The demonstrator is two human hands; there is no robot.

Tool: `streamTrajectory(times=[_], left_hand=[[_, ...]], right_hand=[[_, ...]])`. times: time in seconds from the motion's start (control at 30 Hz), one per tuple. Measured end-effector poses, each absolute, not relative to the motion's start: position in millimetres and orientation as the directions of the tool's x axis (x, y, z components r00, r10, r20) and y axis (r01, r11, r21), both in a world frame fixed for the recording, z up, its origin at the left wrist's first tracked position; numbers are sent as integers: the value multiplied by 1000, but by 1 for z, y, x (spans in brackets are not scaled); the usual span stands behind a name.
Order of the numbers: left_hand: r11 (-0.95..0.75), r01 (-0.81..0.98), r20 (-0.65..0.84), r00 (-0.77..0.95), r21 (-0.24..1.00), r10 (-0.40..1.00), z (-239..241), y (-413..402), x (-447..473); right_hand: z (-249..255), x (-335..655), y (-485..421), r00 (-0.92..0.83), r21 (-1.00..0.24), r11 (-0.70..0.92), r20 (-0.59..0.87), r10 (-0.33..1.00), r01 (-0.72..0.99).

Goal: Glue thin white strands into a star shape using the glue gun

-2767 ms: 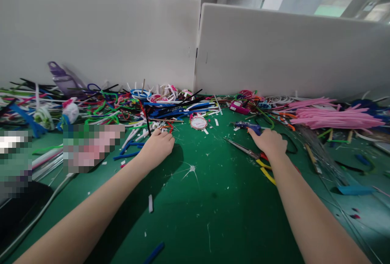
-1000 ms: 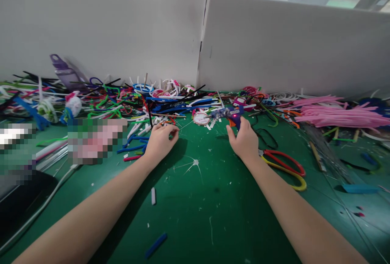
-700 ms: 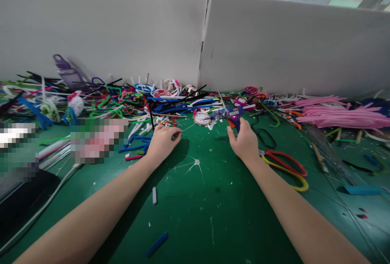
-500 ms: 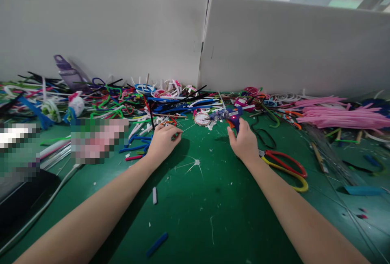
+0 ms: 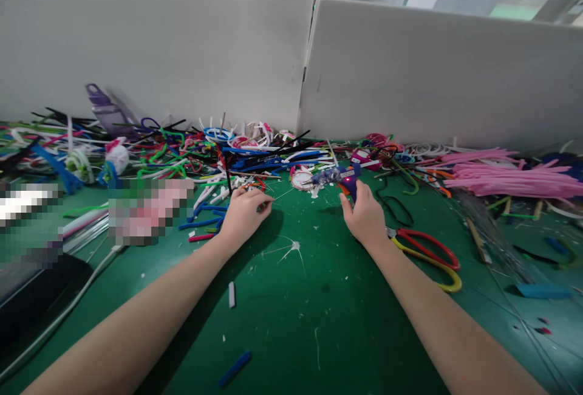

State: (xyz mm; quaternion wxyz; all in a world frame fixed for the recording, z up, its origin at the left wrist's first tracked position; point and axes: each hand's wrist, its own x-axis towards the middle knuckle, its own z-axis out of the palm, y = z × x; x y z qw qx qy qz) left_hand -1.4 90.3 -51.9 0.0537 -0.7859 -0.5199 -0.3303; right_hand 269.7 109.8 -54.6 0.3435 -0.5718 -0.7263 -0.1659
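Note:
My right hand (image 5: 365,220) is closed round the handle of a blue glue gun (image 5: 345,176) with a small red light lit, its nozzle pointing left toward a round white-and-pink piece (image 5: 301,179). My left hand (image 5: 245,213) rests on the green table (image 5: 296,310) with its fingers pinched on a thin black stem (image 5: 226,175) that stands up from them. A heap of coloured pipe cleaners (image 5: 191,155) lies just beyond the left hand.
Red-and-yellow scissors (image 5: 426,252) lie right of my right wrist. A bundle of pink pipe cleaners (image 5: 505,177) is at the far right. White partition boards (image 5: 410,73) close the back. A purple bottle (image 5: 102,109) leans at the back left. A cable (image 5: 59,316) runs near left.
Since 2.8 s ago my right hand has picked the glue gun up off the table and brought it left toward the round piece. Over the last second both hands have barely moved.

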Motion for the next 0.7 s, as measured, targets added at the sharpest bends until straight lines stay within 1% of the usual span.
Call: streamTrajectory(times=[0.23, 0.4, 0.7], left_hand=[[-451, 857, 562, 251, 249, 788, -53, 90, 0], [-448, 858, 555, 252, 250, 793, -51, 89, 1], [-455, 855, 547, 263, 250, 795, -50, 89, 0]], right_hand=[[-56, 270, 110, -125, -126, 285, 684, 719, 950], [-54, 270, 109, -118, -129, 268, 664, 738, 955], [-54, 270, 110, -116, -128, 273, 681, 723, 953]])
